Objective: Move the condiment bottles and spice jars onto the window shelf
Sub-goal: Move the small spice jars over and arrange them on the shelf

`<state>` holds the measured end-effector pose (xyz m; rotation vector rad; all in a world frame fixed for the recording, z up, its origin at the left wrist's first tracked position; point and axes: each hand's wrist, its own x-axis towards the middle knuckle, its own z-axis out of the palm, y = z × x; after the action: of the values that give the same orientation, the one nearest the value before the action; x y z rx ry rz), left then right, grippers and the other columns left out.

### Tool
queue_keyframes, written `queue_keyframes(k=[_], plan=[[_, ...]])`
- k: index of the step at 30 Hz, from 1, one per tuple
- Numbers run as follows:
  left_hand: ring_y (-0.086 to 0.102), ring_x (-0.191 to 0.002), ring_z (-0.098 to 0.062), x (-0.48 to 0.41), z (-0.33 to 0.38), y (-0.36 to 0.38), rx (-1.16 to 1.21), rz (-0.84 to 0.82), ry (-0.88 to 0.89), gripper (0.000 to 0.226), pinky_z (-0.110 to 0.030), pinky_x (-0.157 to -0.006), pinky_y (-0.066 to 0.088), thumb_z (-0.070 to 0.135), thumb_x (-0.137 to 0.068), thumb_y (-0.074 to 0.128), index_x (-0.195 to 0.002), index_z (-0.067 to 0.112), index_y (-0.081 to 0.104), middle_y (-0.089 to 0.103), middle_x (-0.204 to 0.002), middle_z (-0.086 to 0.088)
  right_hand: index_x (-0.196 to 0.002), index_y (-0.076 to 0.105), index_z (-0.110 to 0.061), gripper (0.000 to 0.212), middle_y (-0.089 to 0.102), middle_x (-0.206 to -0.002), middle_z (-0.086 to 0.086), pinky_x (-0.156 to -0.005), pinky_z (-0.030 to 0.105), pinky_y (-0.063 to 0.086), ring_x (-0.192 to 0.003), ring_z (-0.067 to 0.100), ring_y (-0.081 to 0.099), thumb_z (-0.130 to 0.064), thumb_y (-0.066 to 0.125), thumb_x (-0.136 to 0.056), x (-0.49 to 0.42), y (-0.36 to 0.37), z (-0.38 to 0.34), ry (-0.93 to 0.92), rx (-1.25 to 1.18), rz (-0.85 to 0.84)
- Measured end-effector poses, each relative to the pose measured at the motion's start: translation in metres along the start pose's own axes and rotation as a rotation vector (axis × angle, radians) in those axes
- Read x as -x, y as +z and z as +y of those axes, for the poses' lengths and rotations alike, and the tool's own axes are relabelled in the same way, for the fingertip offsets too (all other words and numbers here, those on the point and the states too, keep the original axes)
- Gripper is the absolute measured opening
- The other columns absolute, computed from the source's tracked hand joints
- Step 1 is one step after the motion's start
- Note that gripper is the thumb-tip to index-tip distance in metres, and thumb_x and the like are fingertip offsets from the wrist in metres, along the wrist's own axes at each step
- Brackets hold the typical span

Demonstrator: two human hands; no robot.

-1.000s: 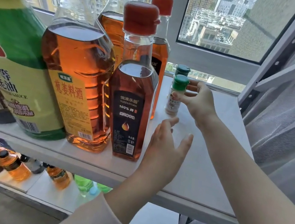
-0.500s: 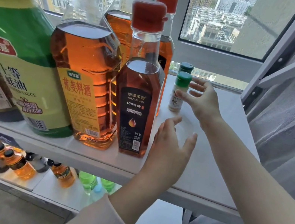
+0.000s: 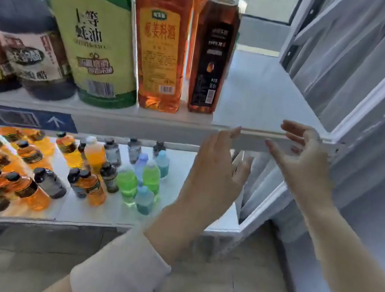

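Big condiment bottles stand in a row on the window shelf: a green-labelled bottle, an amber cooking-wine bottle, a dark-labelled oil bottle and dark bottles at the left. My left hand hovers with relaxed fingers in front of the shelf's front edge and holds nothing. Out at the shelf's right front corner, my right hand is spread and empty too. The small green-capped spice jars are hidden from this angle.
A lower shelf carries several small drink bottles, orange, green and blue. White curtain and a metal frame close off the right side. Tiled floor lies below.
My right hand let go of the green-capped spice jar and drew back to the shelf's front edge. Both hands dropped lower, and the view tilted down onto the lower shelf.
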<state>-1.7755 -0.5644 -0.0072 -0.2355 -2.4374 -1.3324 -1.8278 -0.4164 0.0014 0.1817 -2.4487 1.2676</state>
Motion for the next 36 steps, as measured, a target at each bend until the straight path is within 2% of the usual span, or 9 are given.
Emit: queue_keyframes(k=[2, 4, 7, 11, 15, 19, 24, 30, 36], plan=[[0.042, -0.124, -0.020, 0.032, -0.016, -0.009, -0.077, -0.032, 0.032, 0.053, -0.020, -0.102, 0.025, 0.038, -0.089, 0.042, -0.133, 0.010, 0.042, 0.049, -0.132, -0.006, -0.120, 0.053, -0.010, 0.046, 0.056, -0.121, 0.010, -0.095, 0.030, 0.043, -0.112, 0.022, 0.054, -0.029, 0.068, -0.082, 0.049, 0.005, 0.002, -0.019, 0.116, 0.025], [0.047, -0.121, -0.028, 0.065, -0.034, -0.014, -0.196, -0.073, 0.056, 0.053, -0.034, -0.104, 0.032, 0.037, -0.088, 0.041, -0.131, 0.006, 0.046, 0.053, -0.130, -0.011, -0.121, 0.054, -0.007, 0.045, 0.054, -0.119, 0.014, -0.089, 0.025, 0.039, -0.109, 0.026, 0.052, -0.026, 0.068, -0.082, 0.100, 0.013, 0.008, 0.042, 0.225, -0.005], [0.047, -0.122, -0.035, 0.113, -0.060, -0.016, -0.369, -0.187, 0.035, 0.047, -0.045, -0.102, 0.036, 0.026, -0.089, 0.050, -0.131, 0.005, 0.047, 0.051, -0.133, -0.015, -0.123, 0.053, -0.008, 0.047, 0.052, -0.122, 0.012, -0.094, 0.028, 0.037, -0.115, 0.027, 0.049, -0.023, 0.069, -0.082, 0.177, 0.024, 0.018, 0.154, 0.315, -0.105], [0.028, -0.136, -0.027, 0.182, -0.086, -0.012, -0.535, -0.454, -0.068, 0.051, -0.038, -0.110, 0.020, 0.027, -0.094, 0.047, -0.140, 0.012, 0.032, 0.032, -0.148, -0.010, -0.130, 0.049, -0.008, 0.055, 0.049, -0.130, 0.008, -0.103, 0.028, 0.032, -0.124, 0.025, 0.045, -0.025, 0.069, -0.082, 0.275, 0.033, 0.029, 0.265, 0.390, -0.251], [0.019, -0.141, -0.025, 0.264, -0.101, -0.002, -0.639, -0.656, -0.130, 0.054, -0.037, -0.114, 0.011, 0.030, -0.096, 0.040, -0.144, 0.012, 0.023, 0.024, -0.152, -0.010, -0.138, 0.039, -0.009, 0.062, 0.039, -0.141, 0.010, -0.110, 0.029, 0.024, -0.134, 0.025, 0.034, -0.028, 0.065, -0.085, 0.368, 0.045, 0.040, 0.413, 0.421, -0.380], [0.020, -0.140, -0.025, 0.349, -0.109, 0.000, -0.668, -0.806, -0.192, 0.053, -0.038, -0.114, 0.012, 0.029, -0.095, 0.041, -0.143, 0.012, 0.026, 0.026, -0.151, -0.009, -0.146, 0.024, -0.014, 0.066, 0.023, -0.153, 0.007, -0.116, 0.032, 0.014, -0.144, 0.022, 0.014, -0.038, 0.053, -0.091, 0.456, 0.052, 0.047, 0.560, 0.516, -0.534], [0.033, -0.133, -0.027, 0.426, -0.099, -0.006, -0.626, -0.865, -0.152, 0.050, -0.034, -0.109, 0.020, 0.023, -0.092, 0.046, -0.139, 0.008, 0.035, 0.038, -0.144, -0.011, -0.147, 0.017, -0.014, 0.067, 0.017, -0.155, 0.010, -0.118, 0.038, 0.008, -0.145, 0.026, 0.008, -0.042, 0.047, -0.094, 0.554, 0.041, 0.032, 0.732, 0.571, -0.614], [0.028, -0.136, -0.024, 0.471, -0.068, -0.006, -0.554, -0.977, 0.021, 0.050, -0.034, -0.111, 0.017, 0.027, -0.094, 0.042, -0.141, 0.012, 0.031, 0.034, -0.146, -0.007, -0.148, 0.016, -0.014, 0.066, 0.015, -0.156, 0.011, -0.118, 0.042, 0.009, -0.145, 0.028, 0.007, -0.040, 0.045, -0.094, 0.629, 0.014, 0.001, 0.843, 0.613, -0.450], [0.025, -0.138, -0.023, 0.505, -0.037, -0.009, -0.463, -1.107, 0.284, 0.050, -0.034, -0.112, 0.014, 0.029, -0.097, 0.040, -0.143, 0.015, 0.027, 0.030, -0.149, -0.005, -0.144, 0.029, -0.009, 0.062, 0.031, -0.149, 0.014, -0.117, 0.043, 0.014, -0.141, 0.031, 0.021, -0.037, 0.050, -0.093, 0.694, -0.021, -0.041, 1.024, 0.676, -0.057]])
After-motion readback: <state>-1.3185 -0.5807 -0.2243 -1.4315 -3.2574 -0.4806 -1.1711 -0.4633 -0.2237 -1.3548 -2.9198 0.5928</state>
